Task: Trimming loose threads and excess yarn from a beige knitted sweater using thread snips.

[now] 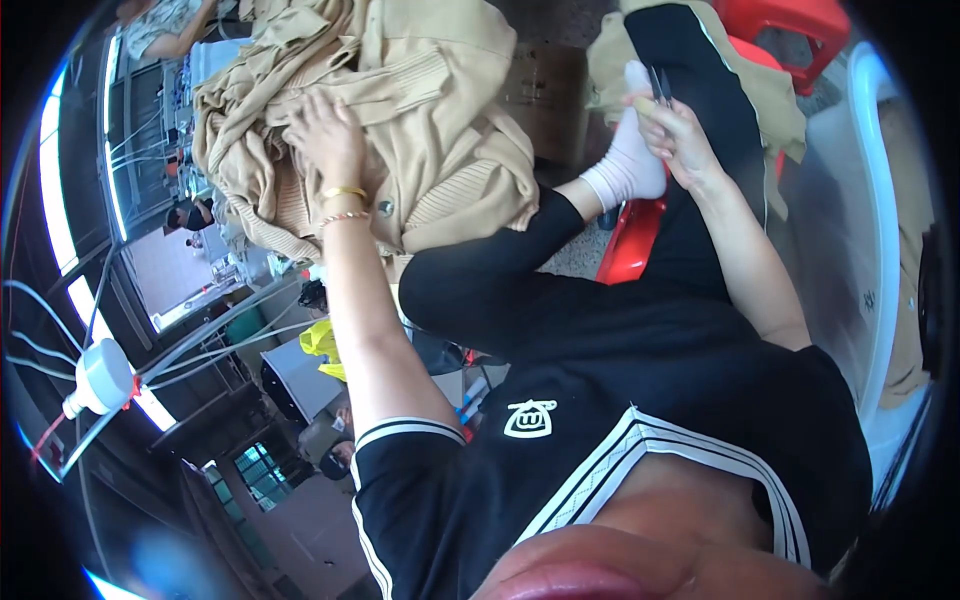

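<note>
A large heap of beige knitted garments (430,150) with ribbed bands lies in front of me on the left, and one button shows on it. My left hand (325,135) rests on the heap, palm down, its fingers stretched over the folds. To the right, my right hand (680,140) is closed around small thread snips (661,86), whose dark blades point up and away from the cloth. A yellowish part sticks out between the fingers; I cannot tell whether it belongs to the snips. That hand is just over my socked foot (630,160).
A red plastic stool (628,245) is under my raised leg, and another red stool (790,35) stands at the far right. More beige cloth (775,105) hangs beside my right leg. A large translucent tub with a blue rim (880,200) stands at my right. Other people are at the left.
</note>
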### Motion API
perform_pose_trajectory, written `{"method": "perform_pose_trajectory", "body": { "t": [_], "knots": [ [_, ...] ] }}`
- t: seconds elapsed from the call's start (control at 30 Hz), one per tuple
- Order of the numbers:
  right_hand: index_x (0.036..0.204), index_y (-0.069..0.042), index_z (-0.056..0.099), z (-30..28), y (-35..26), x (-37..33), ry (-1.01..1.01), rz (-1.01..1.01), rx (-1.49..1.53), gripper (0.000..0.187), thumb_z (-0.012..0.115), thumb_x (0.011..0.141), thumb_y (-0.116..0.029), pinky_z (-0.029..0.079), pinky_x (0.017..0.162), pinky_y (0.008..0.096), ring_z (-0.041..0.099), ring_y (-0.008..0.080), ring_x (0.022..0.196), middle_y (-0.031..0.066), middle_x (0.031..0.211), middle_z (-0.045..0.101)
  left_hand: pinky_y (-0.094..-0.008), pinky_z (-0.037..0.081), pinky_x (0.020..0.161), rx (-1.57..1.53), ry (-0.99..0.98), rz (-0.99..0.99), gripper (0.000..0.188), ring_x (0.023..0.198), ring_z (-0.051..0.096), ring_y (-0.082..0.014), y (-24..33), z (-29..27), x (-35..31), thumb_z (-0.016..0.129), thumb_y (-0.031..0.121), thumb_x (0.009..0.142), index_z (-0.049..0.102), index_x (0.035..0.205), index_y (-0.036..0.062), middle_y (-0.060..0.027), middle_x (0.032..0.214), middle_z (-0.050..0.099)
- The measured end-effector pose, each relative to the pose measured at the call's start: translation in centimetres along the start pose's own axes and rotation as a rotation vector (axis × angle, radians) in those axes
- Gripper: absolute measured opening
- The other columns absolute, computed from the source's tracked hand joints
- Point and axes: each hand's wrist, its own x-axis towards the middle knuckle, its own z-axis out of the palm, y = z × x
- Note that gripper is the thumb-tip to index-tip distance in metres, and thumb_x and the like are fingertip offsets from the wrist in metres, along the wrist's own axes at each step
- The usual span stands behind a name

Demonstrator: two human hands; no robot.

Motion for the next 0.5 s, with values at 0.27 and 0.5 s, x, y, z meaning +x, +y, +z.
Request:
{"method": "perform_pose_trajectory", "body": {
  "t": [0.27,0.5],
  "knots": [
    [0.105,-0.007,0.066,0.2,1.0,-0.3,0.097,0.046,-0.112,0.024,0.067,0.091,-0.026,0.019,0.041,0.0167,0.029,-0.0034,0.047,-0.0129,0.063,0.037,-0.0642,0.012,0.115,-0.426,-0.045,0.083,0.081,0.144,0.021,-0.0455,2.1,-7.0,-1.3,0.066,0.022,0.085,0.025,0.154,0.0108,-0.0287,0.156,0.018],
    [0.103,-0.006,0.067,-0.2,1.0,0.4,0.068,0.0,-0.128,0.021,0.066,0.092,-0.023,0.018,0.041,0.0161,0.027,-0.0036,0.047,-0.0124,0.061,0.037,-0.056,0.022,0.116,-0.466,0.444,0.421,0.09,0.145,0.019,-0.0465,5.3,-19.5,10.3,0.074,0.026,0.082,0.022,0.154,0.0073,-0.0331,0.155,0.015]
  ]
}}
